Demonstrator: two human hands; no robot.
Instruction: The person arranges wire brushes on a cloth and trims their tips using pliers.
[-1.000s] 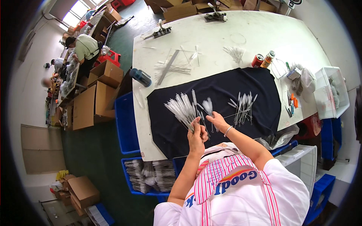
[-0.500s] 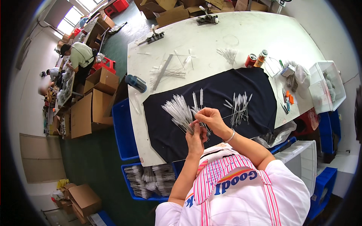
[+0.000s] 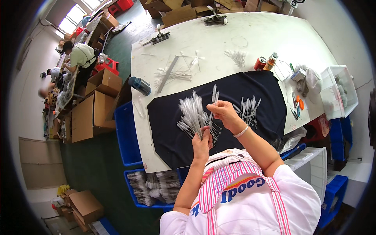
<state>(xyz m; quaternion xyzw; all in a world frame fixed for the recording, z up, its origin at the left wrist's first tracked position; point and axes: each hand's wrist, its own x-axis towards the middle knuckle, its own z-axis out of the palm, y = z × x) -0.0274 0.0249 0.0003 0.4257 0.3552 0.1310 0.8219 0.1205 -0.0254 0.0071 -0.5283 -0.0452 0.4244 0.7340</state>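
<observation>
My left hand (image 3: 202, 141) clamps one fanned bunch of white bristle brushes (image 3: 192, 115); my right hand (image 3: 221, 111) pinches two brushes (image 3: 214, 96) upright, another loose pile (image 3: 247, 109) at three o'clock on the black cloth (image 3: 266, 94).

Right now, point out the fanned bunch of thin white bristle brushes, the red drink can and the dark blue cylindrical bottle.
fanned bunch of thin white bristle brushes (image 3: 192, 113), head view, bristle tips
red drink can (image 3: 259, 63), head view, side wall
dark blue cylindrical bottle (image 3: 140, 85), head view, body

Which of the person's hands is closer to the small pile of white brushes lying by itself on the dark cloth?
Right. The right hand is just beside the small pile of white brushes, on its left in the picture. The left hand is lower and farther off, holding a fanned bunch of brushes.
</observation>
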